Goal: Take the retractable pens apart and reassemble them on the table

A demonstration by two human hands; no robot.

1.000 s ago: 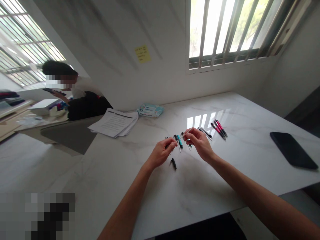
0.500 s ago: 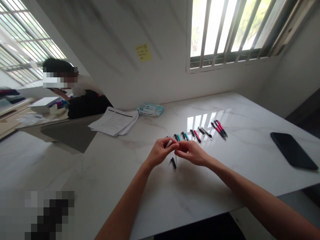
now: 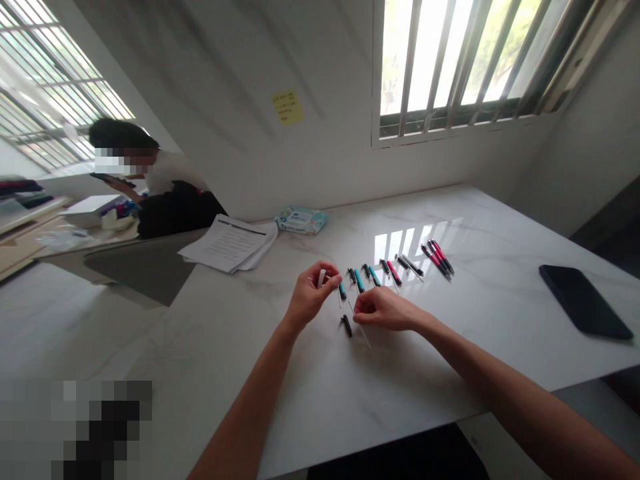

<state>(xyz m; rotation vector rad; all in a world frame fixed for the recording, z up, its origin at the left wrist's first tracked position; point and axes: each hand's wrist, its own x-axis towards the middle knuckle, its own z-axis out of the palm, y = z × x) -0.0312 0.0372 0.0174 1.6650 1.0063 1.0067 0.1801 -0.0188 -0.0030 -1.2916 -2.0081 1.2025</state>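
While left hand (image 3: 313, 297) clasps white tube (image 3: 321, 279), right hand (image 3: 383, 311) is at slim refill (image 3: 367, 338)

Left: printed papers (image 3: 227, 243) on table (image 3: 400, 400), blue packet (image 3: 301, 221) just right. Left hand's fingers curl round tube, its end poking up. Black pen piece (image 3: 347, 326) lies between the hands, near side. Right hand low, fingers bunched, tips beside refill; cannot tell if they pinch it. Beyond: row of pen parts (image 3: 359, 281). Farther right, red-and-black pens (image 3: 440, 253), then dark tablet (image 3: 585, 301).
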